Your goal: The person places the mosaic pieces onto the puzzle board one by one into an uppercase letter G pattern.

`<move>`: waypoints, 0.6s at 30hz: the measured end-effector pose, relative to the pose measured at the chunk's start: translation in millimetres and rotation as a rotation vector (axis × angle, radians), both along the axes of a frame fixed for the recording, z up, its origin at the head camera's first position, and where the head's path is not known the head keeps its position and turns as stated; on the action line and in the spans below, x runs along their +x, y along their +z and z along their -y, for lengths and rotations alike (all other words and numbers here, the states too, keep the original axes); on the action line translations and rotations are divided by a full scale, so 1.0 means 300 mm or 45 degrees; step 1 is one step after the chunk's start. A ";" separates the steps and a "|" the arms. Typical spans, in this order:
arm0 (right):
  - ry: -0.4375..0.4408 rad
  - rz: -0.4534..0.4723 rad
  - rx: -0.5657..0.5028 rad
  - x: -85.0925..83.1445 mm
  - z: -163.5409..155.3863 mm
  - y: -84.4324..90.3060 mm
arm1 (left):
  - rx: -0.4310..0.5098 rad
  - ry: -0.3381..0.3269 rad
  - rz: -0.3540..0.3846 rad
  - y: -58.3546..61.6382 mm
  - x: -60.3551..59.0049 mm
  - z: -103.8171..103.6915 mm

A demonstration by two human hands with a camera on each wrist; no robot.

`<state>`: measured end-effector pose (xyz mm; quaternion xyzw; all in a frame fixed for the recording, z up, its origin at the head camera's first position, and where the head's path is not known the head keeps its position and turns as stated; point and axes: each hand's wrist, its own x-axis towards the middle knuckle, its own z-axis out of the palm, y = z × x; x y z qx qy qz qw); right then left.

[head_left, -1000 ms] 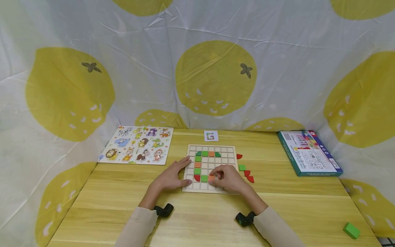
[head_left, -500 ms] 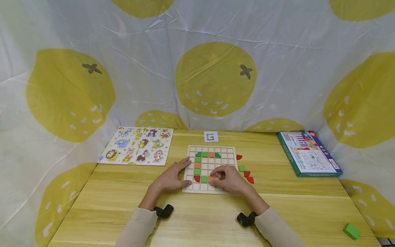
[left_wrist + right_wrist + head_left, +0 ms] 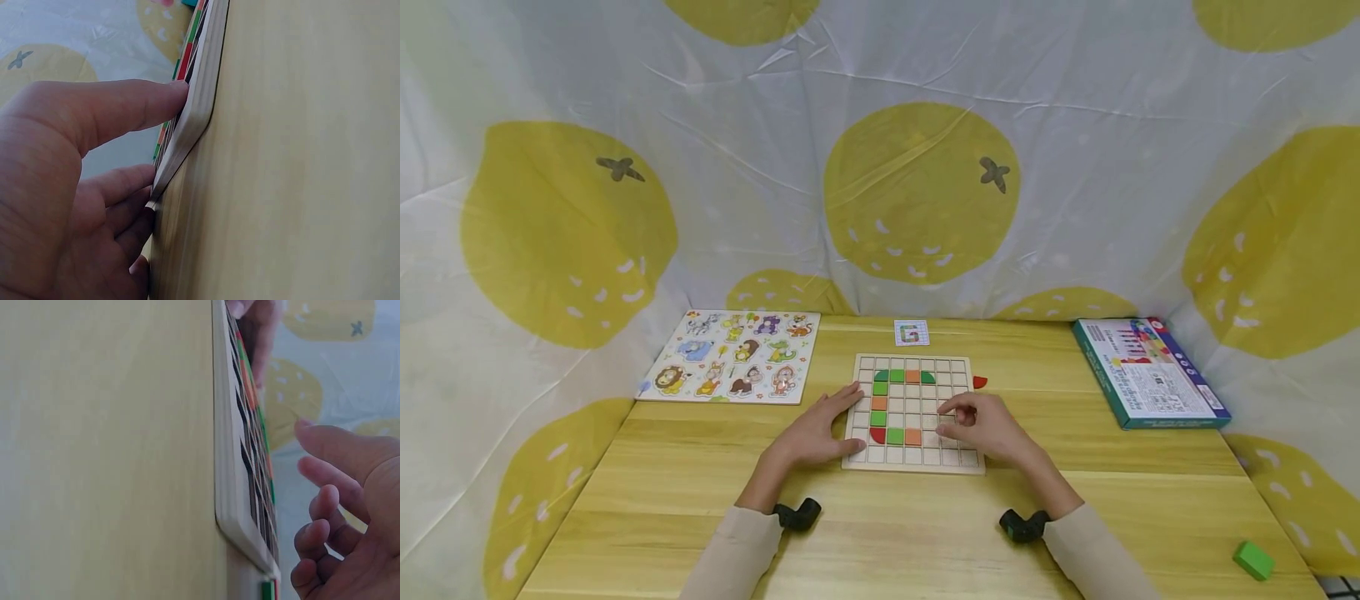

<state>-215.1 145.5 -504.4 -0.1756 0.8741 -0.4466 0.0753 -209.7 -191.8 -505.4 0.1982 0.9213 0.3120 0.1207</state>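
The right hand [image 3: 988, 427] has lifted off the orange square tile [image 3: 913, 437], which now lies alone in the square wooden grid board [image 3: 912, 412], beside 1 green square tile [image 3: 896, 435] in the lower row. The hand hovers over the board's right part, fingers loosely curled, holding nothing, and now hides the loose pieces seen there 1 s ago. The left hand [image 3: 817, 429] stays flat on the board's left edge, fingers straight, steadying it. The orange tile appears seated.

Pale wooden table [image 3: 887, 533] against white, lemon-printed cloth backdrop [image 3: 917, 192].
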 end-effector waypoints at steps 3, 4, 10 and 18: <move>-0.040 0.007 0.007 -0.010 -0.035 0.004 | -0.004 0.000 -0.005 -0.004 -0.002 0.000; -0.053 0.003 0.011 -0.016 -0.047 0.005 | -0.009 0.003 -0.005 -0.005 -0.002 0.000; -0.112 -0.007 0.021 -0.067 -0.117 0.012 | -0.013 0.029 0.005 -0.008 -0.001 0.000; -0.183 -0.009 0.053 -0.136 -0.207 -0.007 | 0.009 0.020 0.000 -0.012 -0.002 0.000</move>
